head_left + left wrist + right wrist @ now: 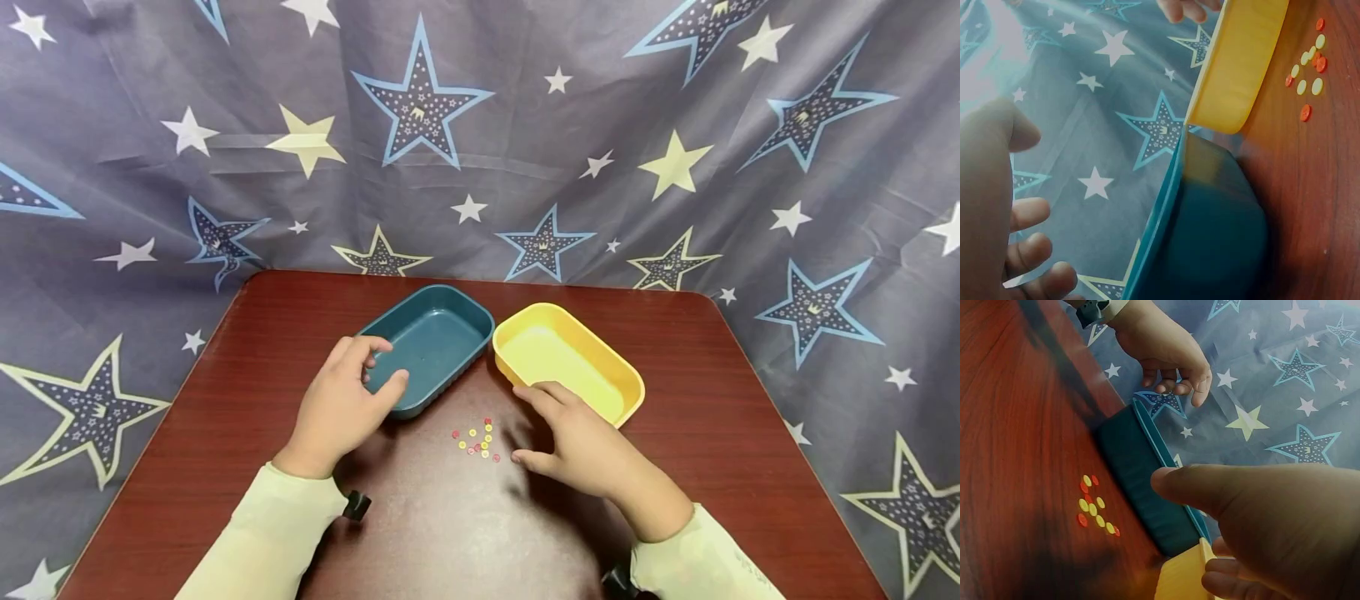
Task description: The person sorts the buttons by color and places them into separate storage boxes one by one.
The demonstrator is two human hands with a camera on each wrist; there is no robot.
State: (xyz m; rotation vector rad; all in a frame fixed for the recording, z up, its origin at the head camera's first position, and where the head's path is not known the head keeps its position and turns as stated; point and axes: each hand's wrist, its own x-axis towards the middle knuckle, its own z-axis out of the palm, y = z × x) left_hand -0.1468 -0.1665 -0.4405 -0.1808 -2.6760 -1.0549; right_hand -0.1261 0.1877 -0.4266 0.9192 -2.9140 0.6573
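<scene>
My left hand [341, 400] hovers by the near left side of a dark teal tray [435, 354], fingers loosely bent and holding nothing. My right hand [581, 433] is at the near edge of a yellow tray [551, 358], its fingers relaxed and overlapping that rim in the head view. Between the hands, on the table, lies a small group of red and yellow button-like discs [485, 437]. Both wrist views also show these discs [1307, 62] beside the trays. In the right wrist view the left hand [1169, 353] hangs above the teal tray [1147, 481].
The two trays stand with their corners nearly meeting on a reddish-brown wooden table [675, 375]. Behind the table and along both sides hangs a grey curtain [495, 75] printed with stars. A dark device [356, 505] is strapped at the left wrist.
</scene>
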